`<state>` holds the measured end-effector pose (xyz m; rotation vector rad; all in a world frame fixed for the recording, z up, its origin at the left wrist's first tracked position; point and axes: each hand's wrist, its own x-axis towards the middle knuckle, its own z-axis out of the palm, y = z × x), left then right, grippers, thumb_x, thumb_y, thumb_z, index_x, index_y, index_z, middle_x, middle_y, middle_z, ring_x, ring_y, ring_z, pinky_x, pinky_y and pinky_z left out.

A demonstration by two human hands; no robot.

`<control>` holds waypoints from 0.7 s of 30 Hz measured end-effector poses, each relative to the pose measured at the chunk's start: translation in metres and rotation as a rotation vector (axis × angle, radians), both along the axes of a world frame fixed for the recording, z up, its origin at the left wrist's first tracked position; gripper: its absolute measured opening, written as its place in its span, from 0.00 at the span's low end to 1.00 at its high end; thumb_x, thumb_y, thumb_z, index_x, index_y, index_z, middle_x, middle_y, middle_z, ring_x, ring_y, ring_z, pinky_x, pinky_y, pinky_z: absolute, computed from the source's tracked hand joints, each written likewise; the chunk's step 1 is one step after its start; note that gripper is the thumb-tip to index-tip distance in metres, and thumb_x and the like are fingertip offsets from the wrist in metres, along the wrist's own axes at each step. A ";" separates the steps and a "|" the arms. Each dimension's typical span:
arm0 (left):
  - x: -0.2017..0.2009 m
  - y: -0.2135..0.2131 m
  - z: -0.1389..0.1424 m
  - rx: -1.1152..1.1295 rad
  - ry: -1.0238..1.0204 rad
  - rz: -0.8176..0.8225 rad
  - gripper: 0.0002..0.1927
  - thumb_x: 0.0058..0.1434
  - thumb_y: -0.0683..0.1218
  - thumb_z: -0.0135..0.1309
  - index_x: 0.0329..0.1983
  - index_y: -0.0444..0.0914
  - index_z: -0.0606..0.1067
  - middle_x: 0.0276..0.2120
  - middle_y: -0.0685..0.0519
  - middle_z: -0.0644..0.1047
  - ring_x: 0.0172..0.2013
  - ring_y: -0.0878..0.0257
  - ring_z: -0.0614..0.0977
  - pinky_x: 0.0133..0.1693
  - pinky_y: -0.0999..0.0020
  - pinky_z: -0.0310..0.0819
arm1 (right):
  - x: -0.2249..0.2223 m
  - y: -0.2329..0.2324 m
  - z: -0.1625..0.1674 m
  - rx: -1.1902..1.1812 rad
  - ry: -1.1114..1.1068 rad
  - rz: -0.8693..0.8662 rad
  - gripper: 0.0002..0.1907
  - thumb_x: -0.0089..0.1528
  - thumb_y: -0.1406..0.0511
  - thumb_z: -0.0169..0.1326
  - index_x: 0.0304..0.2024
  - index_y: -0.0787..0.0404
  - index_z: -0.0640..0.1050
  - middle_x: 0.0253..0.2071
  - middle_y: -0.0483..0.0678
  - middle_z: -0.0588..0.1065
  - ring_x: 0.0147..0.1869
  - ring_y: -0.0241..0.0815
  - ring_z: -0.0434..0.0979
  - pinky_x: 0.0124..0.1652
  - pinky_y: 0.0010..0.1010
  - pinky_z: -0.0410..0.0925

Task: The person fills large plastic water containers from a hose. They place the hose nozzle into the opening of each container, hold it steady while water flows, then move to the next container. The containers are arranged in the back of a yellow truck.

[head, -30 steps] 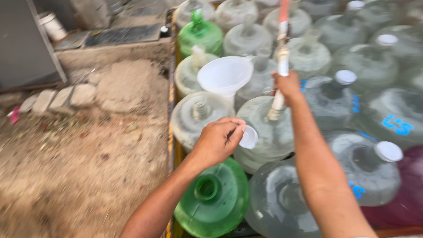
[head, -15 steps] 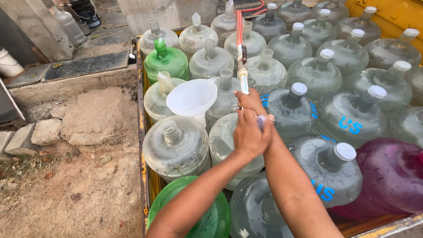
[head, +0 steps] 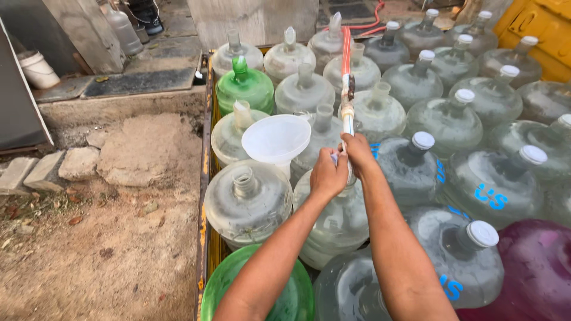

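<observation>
Red-and-white hose [head: 347,89] being gripped in the closed right hand [head: 358,153], nozzle aiming down at the clear water jug [head: 333,223] beside the white funnel [head: 277,139]; left hand [head: 328,175] pinching something small, probably a cap, above that jug's mouth. Next: seating the nozzle squarely inside.

Outdoor water-refill yard. Dozens of big jugs [head: 493,184] packed in a yellow-edged cart bed [head: 203,196], a red hose [head: 346,59] running over them. Bare dirt ground [head: 89,255], stone blocks [head: 41,169], concrete wall [head: 256,21] behind.
</observation>
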<state>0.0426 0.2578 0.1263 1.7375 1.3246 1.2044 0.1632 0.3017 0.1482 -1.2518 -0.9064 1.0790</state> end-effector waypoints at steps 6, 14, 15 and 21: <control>-0.011 -0.009 0.004 -0.087 0.160 -0.127 0.23 0.61 0.59 0.53 0.50 0.40 0.78 0.43 0.41 0.82 0.46 0.43 0.82 0.47 0.49 0.74 | 0.003 0.002 0.000 -0.125 0.192 0.029 0.10 0.66 0.62 0.52 0.42 0.63 0.71 0.29 0.46 0.75 0.26 0.37 0.74 0.24 0.33 0.71; -0.018 -0.007 0.002 -0.067 0.149 -0.250 0.23 0.60 0.59 0.52 0.50 0.41 0.78 0.41 0.43 0.83 0.43 0.45 0.84 0.45 0.52 0.76 | -0.003 0.005 -0.011 -0.043 0.078 -0.070 0.09 0.63 0.64 0.57 0.39 0.63 0.72 0.27 0.44 0.72 0.23 0.32 0.68 0.20 0.30 0.66; -0.017 -0.007 0.000 -0.048 0.143 -0.242 0.23 0.60 0.59 0.53 0.51 0.41 0.78 0.41 0.43 0.83 0.44 0.44 0.84 0.45 0.52 0.76 | -0.003 0.005 -0.011 -0.037 0.077 -0.071 0.09 0.63 0.65 0.57 0.38 0.62 0.72 0.27 0.43 0.72 0.23 0.32 0.68 0.20 0.30 0.66; -0.015 -0.008 -0.007 -0.039 0.163 -0.200 0.24 0.61 0.60 0.52 0.54 0.43 0.76 0.41 0.42 0.83 0.44 0.43 0.83 0.45 0.50 0.76 | -0.007 0.002 -0.006 -0.053 0.014 -0.060 0.09 0.63 0.65 0.59 0.34 0.63 0.73 0.24 0.43 0.70 0.22 0.33 0.67 0.20 0.30 0.65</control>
